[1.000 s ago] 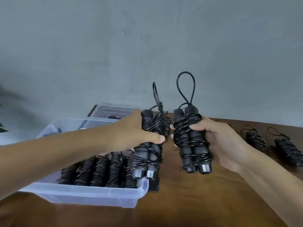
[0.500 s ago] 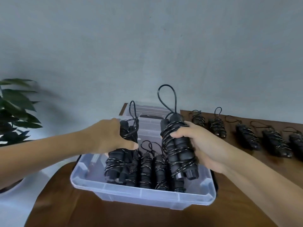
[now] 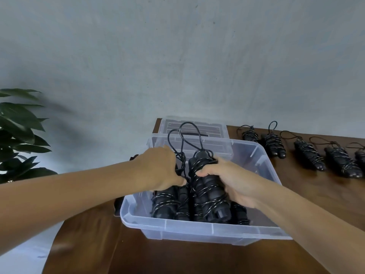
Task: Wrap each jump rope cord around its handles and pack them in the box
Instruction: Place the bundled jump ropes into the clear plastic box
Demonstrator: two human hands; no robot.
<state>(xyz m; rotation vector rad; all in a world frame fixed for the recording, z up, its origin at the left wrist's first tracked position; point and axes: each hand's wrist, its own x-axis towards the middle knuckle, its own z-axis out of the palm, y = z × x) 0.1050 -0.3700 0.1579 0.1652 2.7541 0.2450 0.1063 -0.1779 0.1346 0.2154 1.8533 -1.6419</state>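
Note:
A clear plastic box (image 3: 197, 232) stands on the brown table, with several wrapped black jump ropes lying in a row inside. My left hand (image 3: 160, 169) grips one wrapped jump rope (image 3: 164, 202) at the left of the row, low inside the box. My right hand (image 3: 231, 180) grips a second wrapped jump rope (image 3: 207, 192), its handle ends down among the packed ones. Both bundles have a cord loop sticking up above my hands.
Several more wrapped jump ropes (image 3: 308, 155) lie in a line on the table (image 3: 325, 192) to the right of the box. A clear lid (image 3: 193, 127) sits behind the box. A leafy plant (image 3: 17, 133) stands at far left. A grey wall is behind.
Both hands have moved left and down with their bundles, from above the table into the box. The view has swung so the box is now centred.

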